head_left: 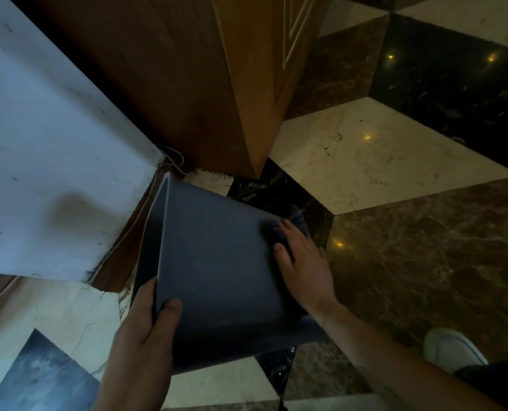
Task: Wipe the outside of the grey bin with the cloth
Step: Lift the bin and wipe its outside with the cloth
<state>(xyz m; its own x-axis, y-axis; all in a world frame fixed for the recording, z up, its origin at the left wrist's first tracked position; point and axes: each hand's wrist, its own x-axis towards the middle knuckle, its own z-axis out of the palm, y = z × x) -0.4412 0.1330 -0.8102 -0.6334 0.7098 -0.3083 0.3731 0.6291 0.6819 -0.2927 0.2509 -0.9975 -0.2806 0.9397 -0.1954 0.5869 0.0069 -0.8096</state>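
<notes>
Two hands on grey bin (217, 262), cloth (297, 225) under right fingers (285, 229)

Dim, warm indoor light; small lamp glints dot the polished marble floor (395, 161). Wide-angle bending skews the edges, and motion blur softens the right hand (304, 262).

A polished marble floor (380, 161) laid in cream, brown and black diamond tiles. A wooden cabinet (246, 84) stands on it at the far side. A white shoe (451, 347) rests on a brown tile at the near right edge.
</notes>
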